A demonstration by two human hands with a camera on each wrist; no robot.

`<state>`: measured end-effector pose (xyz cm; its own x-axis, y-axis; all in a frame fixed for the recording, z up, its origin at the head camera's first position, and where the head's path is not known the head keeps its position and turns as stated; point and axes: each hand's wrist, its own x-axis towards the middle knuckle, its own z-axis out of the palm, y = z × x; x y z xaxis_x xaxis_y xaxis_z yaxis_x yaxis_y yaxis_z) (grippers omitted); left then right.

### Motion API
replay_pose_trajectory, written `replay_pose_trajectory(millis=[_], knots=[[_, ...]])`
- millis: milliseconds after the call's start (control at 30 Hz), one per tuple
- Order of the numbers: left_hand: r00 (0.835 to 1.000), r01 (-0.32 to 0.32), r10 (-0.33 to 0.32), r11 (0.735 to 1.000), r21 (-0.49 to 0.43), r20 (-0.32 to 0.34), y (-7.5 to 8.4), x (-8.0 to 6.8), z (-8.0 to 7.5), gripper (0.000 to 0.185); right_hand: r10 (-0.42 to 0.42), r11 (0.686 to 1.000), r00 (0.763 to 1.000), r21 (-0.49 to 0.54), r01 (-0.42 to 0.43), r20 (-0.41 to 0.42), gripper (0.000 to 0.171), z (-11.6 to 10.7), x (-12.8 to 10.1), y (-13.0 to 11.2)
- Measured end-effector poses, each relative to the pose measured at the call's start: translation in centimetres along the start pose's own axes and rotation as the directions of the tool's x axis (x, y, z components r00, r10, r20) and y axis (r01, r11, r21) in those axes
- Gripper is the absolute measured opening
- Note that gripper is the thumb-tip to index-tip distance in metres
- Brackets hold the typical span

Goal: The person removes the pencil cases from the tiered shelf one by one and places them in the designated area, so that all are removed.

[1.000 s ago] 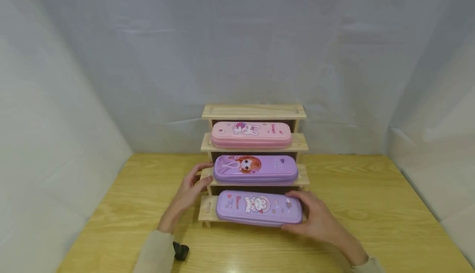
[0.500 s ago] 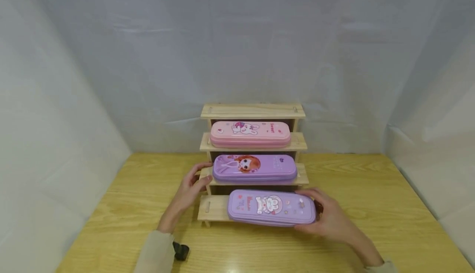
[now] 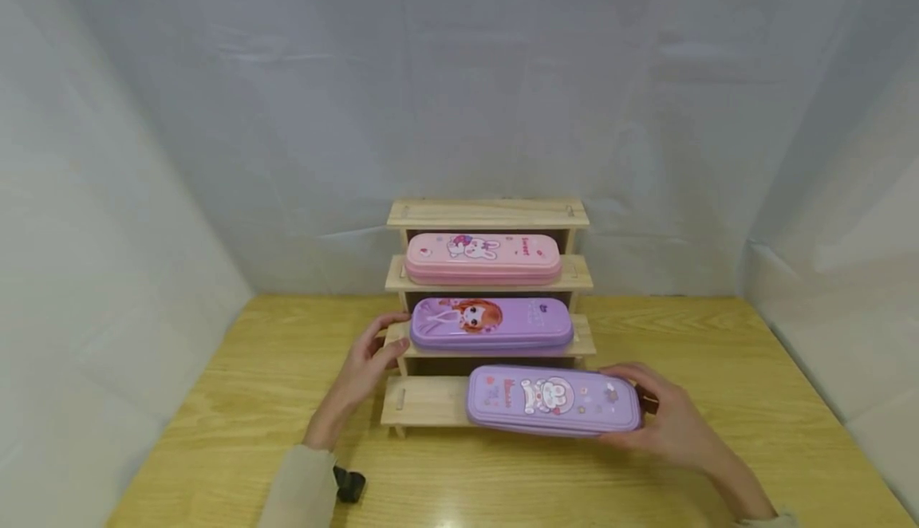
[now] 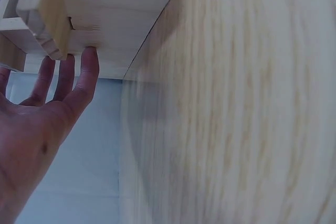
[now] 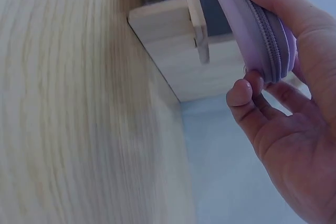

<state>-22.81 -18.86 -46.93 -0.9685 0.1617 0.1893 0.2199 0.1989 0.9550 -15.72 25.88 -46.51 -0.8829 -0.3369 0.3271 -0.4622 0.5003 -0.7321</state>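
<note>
A stepped wooden rack (image 3: 424, 402) stands mid-table. A lilac pencil case with a cartoon bunny (image 3: 553, 400) sticks out to the right past the lowest step, and my right hand (image 3: 656, 420) grips its right end. In the right wrist view the thumb and fingers of that hand (image 5: 278, 129) pinch the zipped edge of the case (image 5: 252, 19) beside the rack (image 5: 178, 51). My left hand (image 3: 366, 368) rests with straight fingers against the rack's left end, by the middle step. The left wrist view shows those fingertips (image 4: 89, 53) touching the wood (image 4: 105, 9).
A pink case (image 3: 483, 258) lies on the upper step and a purple case with a girl's picture (image 3: 491, 324) on the middle step. The rack sits on a yellow wooden table (image 3: 251, 400), enclosed by white cloth walls (image 3: 143, 193). A small black device (image 3: 349, 484) is at my left wrist.
My right hand has slid the bunny case rightwards along the lowest step, so its right half now overhangs the rack. The left hand and the other two cases have stayed put.
</note>
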Motion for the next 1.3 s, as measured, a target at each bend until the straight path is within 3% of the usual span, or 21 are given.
replay_pose_trajectory(millis=[600,900,1300], knots=[[1.0,0.007,-0.007,1.0,-0.018,0.011,-0.1,0.0,-0.1,0.041,0.132,0.99,0.991,-0.048,-0.132,0.009,0.075,-2.8,-2.2,1.2],[1.0,0.013,-0.013,1.0,-0.022,0.012,-0.2,0.0,-0.1,0.041,0.075,0.997,0.997,0.011,-0.075,-0.015,0.078,-4.3,-3.2,1.9],[1.0,0.017,-0.017,0.999,-0.038,0.012,-0.2,0.0,-0.1,0.04,0.149,0.989,0.989,-0.018,-0.15,-0.021,0.076,-6.3,-5.0,2.5]])
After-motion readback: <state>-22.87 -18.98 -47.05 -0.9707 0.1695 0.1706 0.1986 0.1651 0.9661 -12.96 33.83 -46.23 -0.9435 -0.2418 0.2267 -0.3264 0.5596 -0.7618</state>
